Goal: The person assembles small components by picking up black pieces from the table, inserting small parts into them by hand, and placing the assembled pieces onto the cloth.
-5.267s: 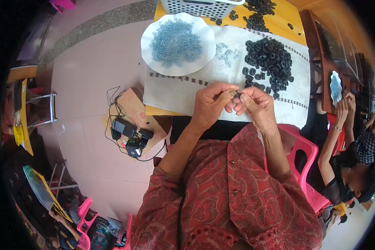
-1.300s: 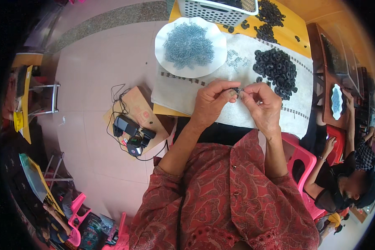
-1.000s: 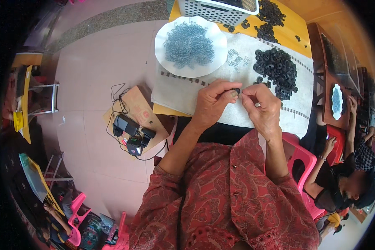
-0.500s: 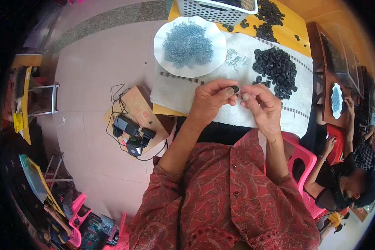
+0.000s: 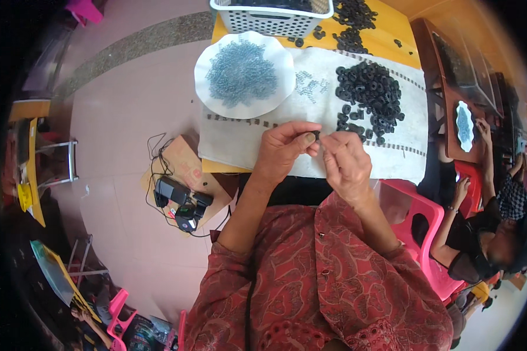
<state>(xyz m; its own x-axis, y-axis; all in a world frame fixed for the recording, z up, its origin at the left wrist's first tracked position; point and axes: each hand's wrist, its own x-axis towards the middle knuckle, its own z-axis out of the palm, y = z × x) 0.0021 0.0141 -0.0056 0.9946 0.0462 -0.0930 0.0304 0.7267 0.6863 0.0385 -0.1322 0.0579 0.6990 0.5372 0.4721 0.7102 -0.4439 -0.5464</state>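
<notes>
Over the near part of a white cloth (image 5: 240,140), my left hand (image 5: 281,153) pinches a small black round part (image 5: 316,134) between thumb and forefinger. My right hand (image 5: 348,164) is closed right beside it, fingertips pressed together close to that part; whatever they hold is too small to make out. Beyond my left hand stands a white wavy-rimmed plate (image 5: 202,88) heaped with small silvery springs (image 5: 243,70). A few loose springs (image 5: 311,85) lie on the cloth right of the plate. Farther right is a pile of black round parts (image 5: 372,93).
At the table's far side stands a white perforated basket (image 5: 269,24) with dark contents; more black parts (image 5: 354,17) lie beside it. A cardboard box (image 5: 184,167) on the left bears black adapters and cables (image 5: 178,196). Pink chair (image 5: 430,228) and a co-worker (image 5: 480,245) are at right.
The view has shifted, so the table sits slightly farther left. My right hand has turned, its back now more upward, fingertips still near the black part. My left hand keeps its pinch.
</notes>
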